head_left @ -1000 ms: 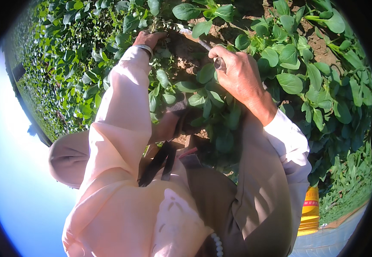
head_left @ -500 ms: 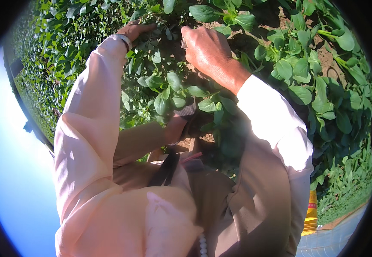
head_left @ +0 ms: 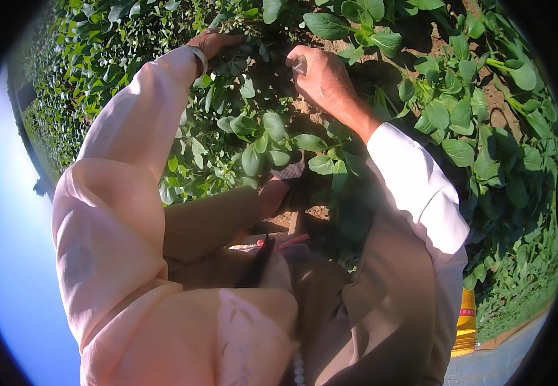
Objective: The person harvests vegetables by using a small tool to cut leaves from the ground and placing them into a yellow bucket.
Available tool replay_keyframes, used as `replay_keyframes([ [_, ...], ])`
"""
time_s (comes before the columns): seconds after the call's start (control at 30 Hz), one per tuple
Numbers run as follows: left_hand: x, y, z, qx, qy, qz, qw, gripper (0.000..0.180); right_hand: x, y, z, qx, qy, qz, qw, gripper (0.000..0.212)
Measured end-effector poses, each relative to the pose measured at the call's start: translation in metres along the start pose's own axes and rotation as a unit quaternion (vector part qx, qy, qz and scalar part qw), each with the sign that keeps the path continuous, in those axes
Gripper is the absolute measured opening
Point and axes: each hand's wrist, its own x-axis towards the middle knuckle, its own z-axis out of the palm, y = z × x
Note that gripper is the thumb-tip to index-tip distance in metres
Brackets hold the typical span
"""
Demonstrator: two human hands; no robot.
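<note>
My left hand [head_left: 216, 42] reaches in among small-leaved green plants [head_left: 237, 64] at the top of the view. Its thumb side shows; leaves cover most of the fingers, so its grip is unclear. A pale band circles that wrist. To the right, over shaded soil, my right hand [head_left: 322, 77] is closed in a fist. A small grey, rounded end of something [head_left: 299, 65] pokes out of the fist; the rest is hidden inside. Just beyond the right hand grows a broad-leaved green plant [head_left: 356, 29]. Another broad-leaved plant [head_left: 256, 138] stands below the two hands.
Rows of leafy plants [head_left: 449, 112] with patches of brown soil [head_left: 494, 96] run along the right. Dense foliage fills the upper left. My shoe [head_left: 290, 170] rests on the ground among the plants. A yellow container or bag [head_left: 464, 328] stands at lower right.
Both hands sit slightly further right in the picture, as do the plants. My left elbow has swung outward to the left. More of the grey end in my right fist shows.
</note>
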Motion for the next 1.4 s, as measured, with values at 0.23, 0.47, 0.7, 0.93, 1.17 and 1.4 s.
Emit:
replay_keyframes([
  [0.23,-0.055,-0.007,-0.036,0.338,0.014,0.119,0.934,0.041,-0.038,-0.034,-0.092,-0.038,-0.071,0.089,0.993,0.013],
  [0.47,-0.108,-0.020,-0.043,0.168,0.140,0.185,0.958,0.040,-0.067,-0.019,-0.103,-0.047,-0.028,0.110,0.992,0.015],
  [0.7,-0.145,0.031,0.006,-0.237,0.093,0.293,0.922,0.024,-0.027,0.011,-0.062,-0.008,0.015,0.067,0.998,0.015],
  [0.93,-0.115,0.018,0.022,-0.248,0.154,0.176,0.940,0.019,-0.067,-0.036,-0.112,-0.065,-0.073,0.073,0.993,0.015],
  [1.17,-0.078,-0.075,0.061,0.235,0.043,0.138,0.961,0.036,-0.084,-0.041,-0.083,-0.130,-0.207,-0.015,0.970,0.010],
  [1.4,-0.132,-0.131,0.100,0.428,-0.063,0.290,0.854,0.038,-0.095,-0.011,-0.052,-0.133,-0.236,-0.007,0.962,0.014],
])
